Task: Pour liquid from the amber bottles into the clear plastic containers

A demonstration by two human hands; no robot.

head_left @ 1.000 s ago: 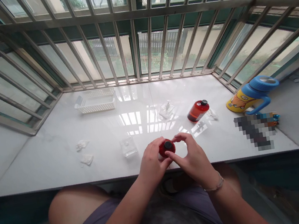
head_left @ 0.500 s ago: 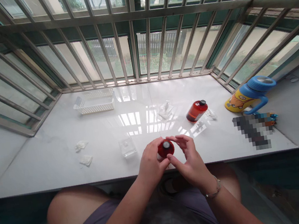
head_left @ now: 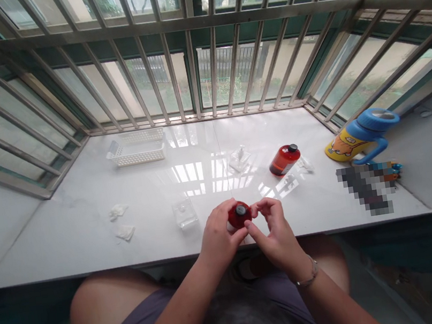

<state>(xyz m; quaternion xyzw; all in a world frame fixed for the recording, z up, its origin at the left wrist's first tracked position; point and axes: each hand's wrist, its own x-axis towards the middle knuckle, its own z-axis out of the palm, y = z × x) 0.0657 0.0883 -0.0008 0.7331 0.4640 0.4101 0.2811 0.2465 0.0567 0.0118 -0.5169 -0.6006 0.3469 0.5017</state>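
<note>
First bottle (head_left: 239,219) between the hands (head_left: 216,233). On the bench (head_left: 69,238): basket (head_left: 137,156) behind, left; second bottle (head_left: 283,161) behind, right; drinking flask (head_left: 359,135) far right.

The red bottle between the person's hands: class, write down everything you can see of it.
The red bottle looks glossy, like plastic or glass, with a round shoulder and a dark cap on top. A pale patch, perhaps a label, shows low on its left. Seen from above, it appears roughly upright near the counter's front edge. The left hand grips it; the right hand's fingertips are at its right side, contact unclear.
</note>
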